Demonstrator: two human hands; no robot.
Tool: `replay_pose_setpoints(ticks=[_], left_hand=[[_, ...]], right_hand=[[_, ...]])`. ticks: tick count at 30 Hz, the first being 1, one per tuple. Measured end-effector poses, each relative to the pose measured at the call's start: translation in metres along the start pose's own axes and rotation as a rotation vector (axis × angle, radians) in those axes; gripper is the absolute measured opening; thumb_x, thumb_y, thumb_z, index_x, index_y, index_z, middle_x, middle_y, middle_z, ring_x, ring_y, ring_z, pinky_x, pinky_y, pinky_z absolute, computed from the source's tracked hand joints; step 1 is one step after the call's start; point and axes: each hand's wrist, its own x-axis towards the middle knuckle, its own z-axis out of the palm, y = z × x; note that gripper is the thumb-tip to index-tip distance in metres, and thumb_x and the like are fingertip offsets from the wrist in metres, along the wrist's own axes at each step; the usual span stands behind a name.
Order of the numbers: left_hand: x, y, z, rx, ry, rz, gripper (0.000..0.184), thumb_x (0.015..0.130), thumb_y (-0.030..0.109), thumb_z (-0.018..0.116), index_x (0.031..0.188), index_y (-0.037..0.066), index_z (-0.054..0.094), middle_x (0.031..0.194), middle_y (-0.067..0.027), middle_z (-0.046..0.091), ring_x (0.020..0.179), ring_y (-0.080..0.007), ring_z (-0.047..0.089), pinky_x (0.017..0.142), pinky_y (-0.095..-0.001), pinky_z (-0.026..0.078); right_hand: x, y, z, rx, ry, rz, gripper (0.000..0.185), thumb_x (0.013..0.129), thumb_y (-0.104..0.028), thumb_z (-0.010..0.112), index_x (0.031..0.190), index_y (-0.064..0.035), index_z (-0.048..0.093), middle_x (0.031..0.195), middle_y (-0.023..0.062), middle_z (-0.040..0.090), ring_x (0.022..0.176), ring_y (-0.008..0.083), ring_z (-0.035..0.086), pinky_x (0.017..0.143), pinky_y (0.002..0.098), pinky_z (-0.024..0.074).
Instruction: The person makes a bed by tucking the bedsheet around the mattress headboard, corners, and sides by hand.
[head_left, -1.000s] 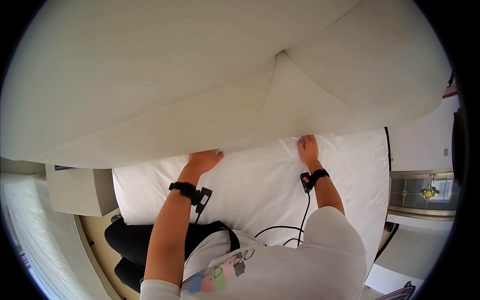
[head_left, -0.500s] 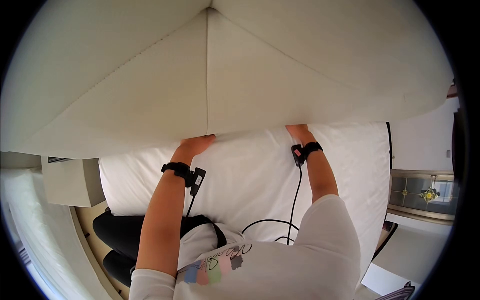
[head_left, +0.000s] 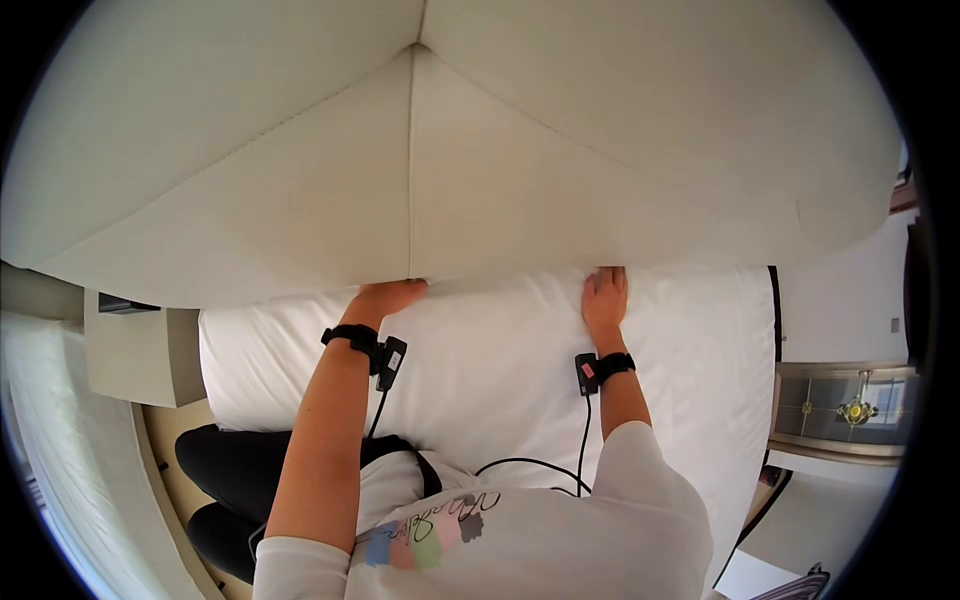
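Note:
A white bed sheet covers the mattress and runs up to the bottom of a cream padded headboard. My left hand lies at the line where sheet and headboard meet, its fingers stretched to the right; some are partly hidden at the headboard's edge. Farther right, my right hand rests flat on the sheet, fingers extended, with the tips at the headboard's lower edge. Neither hand visibly holds anything. Light creases run through the sheet around both hands.
Each wrist has a black strap with a small device, such as the right device, and a cable trails across the bed. A bedside cabinet stands left, near a pale curtain. A glass-fronted cabinet is at right.
My right hand has drawn back from the headboard edge, so its fingers, hidden before, now show on the sheet. My left hand stays in nearly the same place. The view has shifted slightly.

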Motion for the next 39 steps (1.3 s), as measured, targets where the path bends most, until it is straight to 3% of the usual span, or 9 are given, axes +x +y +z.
replay_pose_setpoints(ticks=[3,6,15,18,21,23,27,29,39], left_hand=[[0.003,-0.008,0.007,-0.036,0.088,0.086,0.029,0.08,0.028,0.055,0.1,0.008,0.063,0.098,-0.0101,0.067,0.094,-0.0275,0.058,0.083,-0.0383,0.046],[0.004,-0.008,0.005,0.046,0.127,0.123,0.027,0.08,0.028,0.054,0.094,0.006,0.063,0.095,-0.01,0.067,0.087,-0.0279,0.058,0.079,-0.0394,0.047],[0.0,-0.001,0.0,0.003,0.084,0.09,0.028,0.08,0.029,0.053,0.095,0.007,0.063,0.094,-0.009,0.066,0.087,-0.0269,0.059,0.079,-0.0389,0.047],[-0.005,0.004,0.0,-0.039,-0.008,-0.001,0.032,0.081,0.031,0.054,0.098,0.005,0.063,0.1,-0.0119,0.065,0.095,-0.029,0.058,0.084,-0.0396,0.046],[-0.004,0.003,0.013,0.151,0.199,0.16,0.042,0.08,0.034,0.056,0.105,0.0,0.062,0.107,-0.0158,0.063,0.103,-0.031,0.057,0.09,-0.04,0.044],[0.002,0.022,0.012,0.233,-0.076,0.196,0.052,0.081,0.037,0.055,0.113,-0.004,0.058,0.116,-0.0194,0.06,0.112,-0.0332,0.053,0.095,-0.0409,0.042],[0.022,0.062,0.03,0.101,0.015,0.206,0.051,0.081,0.037,0.055,0.117,0.0,0.057,0.117,-0.0181,0.06,0.112,-0.0321,0.053,0.095,-0.0404,0.043],[0.029,0.075,0.031,-0.024,-0.067,0.126,0.047,0.081,0.036,0.056,0.115,0.004,0.059,0.115,-0.0164,0.061,0.108,-0.031,0.055,0.093,-0.04,0.044],[0.031,0.064,0.033,-0.04,-0.018,0.101,0.039,0.08,0.032,0.058,0.11,0.006,0.061,0.107,-0.0131,0.064,0.103,-0.0284,0.057,0.087,-0.0385,0.046]], right_hand=[[0.005,0.005,0.016,-0.201,0.164,-0.056,0.029,0.083,-0.014,0.054,0.108,0.0003,0.059,0.11,0.0184,0.059,0.104,0.0373,0.053,0.099,0.0462,0.0386],[0.011,0.003,0.01,-0.046,-0.083,0.02,0.027,0.083,-0.012,0.052,0.105,0.0022,0.059,0.106,0.0193,0.061,0.102,0.0378,0.054,0.1,0.0465,0.0387],[0.03,0.027,0.012,0.142,-0.248,0.023,0.019,0.086,-0.011,0.051,0.098,0.0005,0.061,0.099,0.0231,0.062,0.092,0.0441,0.056,0.079,0.051,0.0466],[0.036,0.045,0.026,0.081,-0.213,-0.109,0.022,0.087,-0.012,0.052,0.103,-0.0012,0.061,0.103,0.0237,0.062,0.092,0.0453,0.057,0.08,0.0508,0.0466],[0.042,0.048,0.026,0.115,-0.308,-0.03,0.024,0.088,-0.014,0.052,0.107,-0.0022,0.061,0.107,0.0234,0.062,0.098,0.0443,0.056,0.083,0.0475,0.0472],[0.042,0.054,0.036,0.198,-0.369,-0.006,0.032,0.089,-0.018,0.052,0.118,-0.0061,0.058,0.113,0.0188,0.061,0.105,0.0404,0.056,0.089,0.0445,0.0463],[0.055,0.072,0.05,0.44,-0.474,-0.12,0.035,0.089,-0.02,0.052,0.122,-0.0075,0.057,0.117,0.0168,0.061,0.111,0.0371,0.054,0.095,0.0408,0.0432],[0.055,0.067,0.055,0.102,-0.422,-0.31,0.036,0.09,-0.018,0.051,0.124,-0.0071,0.055,0.125,0.0153,0.058,0.117,0.0329,0.051,0.099,0.0397,0.0399],[0.084,0.011,0.058,0.104,-0.666,-0.115,0.039,0.091,-0.023,0.051,0.126,-0.0059,0.053,0.131,0.0171,0.052,0.123,0.0328,0.046,0.103,0.0402,0.0367]])
